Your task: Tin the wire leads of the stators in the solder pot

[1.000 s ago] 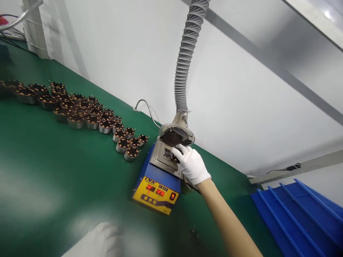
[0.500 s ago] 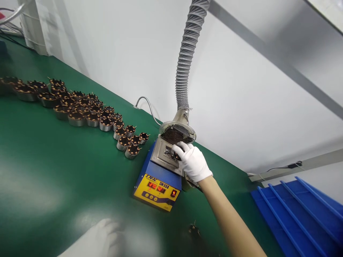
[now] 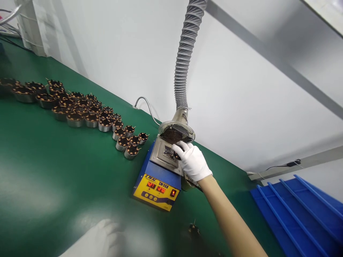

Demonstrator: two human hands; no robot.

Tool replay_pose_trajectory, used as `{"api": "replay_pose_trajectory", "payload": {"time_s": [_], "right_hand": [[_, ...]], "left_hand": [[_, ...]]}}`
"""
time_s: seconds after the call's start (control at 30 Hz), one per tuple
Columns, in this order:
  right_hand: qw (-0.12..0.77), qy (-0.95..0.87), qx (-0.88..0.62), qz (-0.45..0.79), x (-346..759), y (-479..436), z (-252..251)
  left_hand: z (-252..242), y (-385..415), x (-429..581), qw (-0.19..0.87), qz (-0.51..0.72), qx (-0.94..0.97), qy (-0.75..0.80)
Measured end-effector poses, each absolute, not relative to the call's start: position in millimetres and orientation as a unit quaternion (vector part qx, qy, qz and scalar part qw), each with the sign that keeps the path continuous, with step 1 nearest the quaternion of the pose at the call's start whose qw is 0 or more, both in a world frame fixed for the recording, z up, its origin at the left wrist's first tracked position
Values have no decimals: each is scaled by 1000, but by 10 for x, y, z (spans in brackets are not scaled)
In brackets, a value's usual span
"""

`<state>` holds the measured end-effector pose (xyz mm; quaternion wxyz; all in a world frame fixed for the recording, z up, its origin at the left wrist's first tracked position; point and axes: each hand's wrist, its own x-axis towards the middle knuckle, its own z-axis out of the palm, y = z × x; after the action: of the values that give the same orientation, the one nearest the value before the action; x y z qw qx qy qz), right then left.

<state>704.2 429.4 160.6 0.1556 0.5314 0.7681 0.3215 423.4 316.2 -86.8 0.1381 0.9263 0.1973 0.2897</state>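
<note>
In a white glove, my right hand (image 3: pixel 194 162) pinches a small dark ring-shaped motor stator (image 3: pixel 177 155), mostly covered by the fingers. It is held at the right side of the square opening of a solder pot (image 3: pixel 157 192), a blue box with a yellow front and lit red digits. Dark residue lies on the shiny surface in the opening (image 3: pixel 168 152). My left hand (image 3: pixel 99 237), also gloved, is low over the green table at the bottom left, away from the pot. Its fingers are blurred, so their closure is unclear.
Several wound stators (image 3: pixel 105 124) stand in a long cluster left of the pot. A round fume hood (image 3: pixel 177 132) on a grey hose (image 3: pixel 183 60) hangs right behind the opening. Another stator (image 3: pixel 193 230) lies in front. Blue ribbed panels (image 3: pixel 297 214) are at the right.
The red digits on the solder pot's display read differently now. My view has shifted slightly; my right hand stays at the pot with the stator, and the left hand has barely moved.
</note>
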Motion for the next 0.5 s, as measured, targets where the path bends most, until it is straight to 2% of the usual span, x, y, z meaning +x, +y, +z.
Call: {"api": "replay_pose_trajectory", "payload": {"time_s": [0.4, 0.5], "right_hand": [[162, 774, 527, 310, 6995, 4244, 1627], [113, 770, 541, 318, 7055, 4204, 1606]], "left_hand": [[-863, 3186, 4246, 180, 306, 919, 175], [-874, 3180, 4233, 151, 305, 920, 192]]}}
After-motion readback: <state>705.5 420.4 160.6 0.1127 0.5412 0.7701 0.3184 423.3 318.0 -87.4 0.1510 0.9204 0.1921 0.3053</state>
